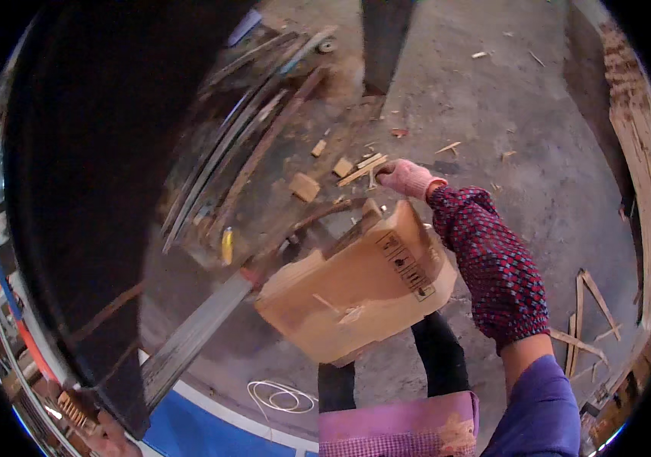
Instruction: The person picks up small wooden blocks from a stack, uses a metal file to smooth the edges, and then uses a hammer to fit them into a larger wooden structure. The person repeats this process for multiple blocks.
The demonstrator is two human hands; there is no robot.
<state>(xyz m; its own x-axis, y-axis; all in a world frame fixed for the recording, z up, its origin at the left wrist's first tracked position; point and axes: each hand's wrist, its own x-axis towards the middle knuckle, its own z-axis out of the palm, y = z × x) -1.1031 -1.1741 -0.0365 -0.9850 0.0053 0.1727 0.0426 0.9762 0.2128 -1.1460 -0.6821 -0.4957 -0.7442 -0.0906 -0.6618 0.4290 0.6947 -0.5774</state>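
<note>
My right hand (407, 178), in a pink glove under a checked sleeve, reaches out past the far right corner of a cardboard box. Its fingers are curled together at the end of some thin wood strips (363, 169) on the floor; what they grip, if anything, I cannot make out. The cardboard box (340, 297) is tilted in front of me, with dark printed symbols on one side and a few splinters lying on it. Close to the strips are small wood blocks (305, 187). My left hand does not show.
Long bars (253, 145) lie on the floor at the far left, beside a yellow object (227, 246). A grey beam (196, 335) runs to the box's left. A large dark structure (89, 190) fills the left side. A coiled white cable (279, 397) and wood scraps (580, 327) lie nearby.
</note>
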